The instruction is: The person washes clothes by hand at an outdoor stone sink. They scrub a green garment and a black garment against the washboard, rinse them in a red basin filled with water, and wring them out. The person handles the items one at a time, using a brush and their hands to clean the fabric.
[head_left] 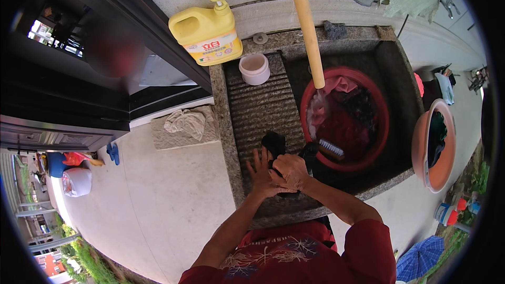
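Note:
A bunched black cloth [273,143] lies on the ribbed stone washboard [258,106] of the sink. My left hand [260,176] rests on it with the fingers spread. Beside it, touching, my right hand [291,170] is closed in a fist around part of the same cloth, which hangs toward the basin. To the right of my hands, a scrubbing brush [331,149] with pale bristles leans at the near edge of a red basin [386,126]. Reddish water and wet clothes [363,105] fill that basin, under a yellow pipe [305,21] with water running from it.
A white jar [254,69] stands on the washboard's far end. The yellow detergent jug [206,31] is at the sink's far left corner. An orange basin [447,163] with dark cloth stands right of the stone sink [227,142]. A rag [185,124] lies on a slab to the left.

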### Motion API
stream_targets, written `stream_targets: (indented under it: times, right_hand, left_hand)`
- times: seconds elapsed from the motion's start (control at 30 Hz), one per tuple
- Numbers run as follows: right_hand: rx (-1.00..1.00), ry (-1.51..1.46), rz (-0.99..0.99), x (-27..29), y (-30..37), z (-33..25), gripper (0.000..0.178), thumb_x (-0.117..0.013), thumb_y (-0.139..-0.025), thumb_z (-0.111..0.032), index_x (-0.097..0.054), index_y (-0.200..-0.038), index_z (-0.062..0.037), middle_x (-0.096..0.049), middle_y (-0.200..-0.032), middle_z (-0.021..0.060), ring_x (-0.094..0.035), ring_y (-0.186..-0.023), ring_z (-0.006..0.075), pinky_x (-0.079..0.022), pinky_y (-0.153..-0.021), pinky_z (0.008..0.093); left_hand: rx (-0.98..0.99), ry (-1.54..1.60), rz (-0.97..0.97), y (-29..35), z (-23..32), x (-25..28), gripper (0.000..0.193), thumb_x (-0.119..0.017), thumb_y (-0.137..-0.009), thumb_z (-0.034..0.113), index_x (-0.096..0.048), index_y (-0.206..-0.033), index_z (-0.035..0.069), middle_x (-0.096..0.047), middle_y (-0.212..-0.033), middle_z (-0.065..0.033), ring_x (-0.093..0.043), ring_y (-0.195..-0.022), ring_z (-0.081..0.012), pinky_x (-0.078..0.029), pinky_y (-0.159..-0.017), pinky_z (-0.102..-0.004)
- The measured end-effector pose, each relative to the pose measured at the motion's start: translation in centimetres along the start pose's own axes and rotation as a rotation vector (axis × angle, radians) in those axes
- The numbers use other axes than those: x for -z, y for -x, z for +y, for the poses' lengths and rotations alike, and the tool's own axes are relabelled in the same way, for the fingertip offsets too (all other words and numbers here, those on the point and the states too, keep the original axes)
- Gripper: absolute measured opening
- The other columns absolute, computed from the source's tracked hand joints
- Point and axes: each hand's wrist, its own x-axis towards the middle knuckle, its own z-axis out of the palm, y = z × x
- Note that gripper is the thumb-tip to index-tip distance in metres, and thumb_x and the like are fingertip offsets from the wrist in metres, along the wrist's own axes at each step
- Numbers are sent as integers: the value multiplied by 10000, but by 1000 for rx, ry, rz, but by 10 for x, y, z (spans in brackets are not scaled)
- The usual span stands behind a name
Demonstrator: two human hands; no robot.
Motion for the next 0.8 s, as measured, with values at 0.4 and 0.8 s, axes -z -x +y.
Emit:
stream_targets:
  times: [0.4, 0.8]
  right_hand:
    - [78, 151, 164, -9, -34, 4, 217, -666, -759, -307, -557, -852, -144, -443, -892, 91, -486, -852, 257, -431, -562, 366]
    - [-355, 441, 496, -2, -92, 31, 218, -691, -742, -278, -598, -863, -122, -538, -961, 77, -508, -938, 262, -332, -776, 482]
  left_hand:
    - [-32, -45, 16, -4, 3, -3, 1461, -665, -417, 831, -90, -1439, -40, 30, -1506, -248, 95, -1397, -388, -34, -1041, -642]
    - [-8, 22, 53, -6, 11, 4, 1521, -631, -385, 878, -111, -1402, -128, 37, -1491, -286, 80, -1391, -414, -10, -1024, -655]
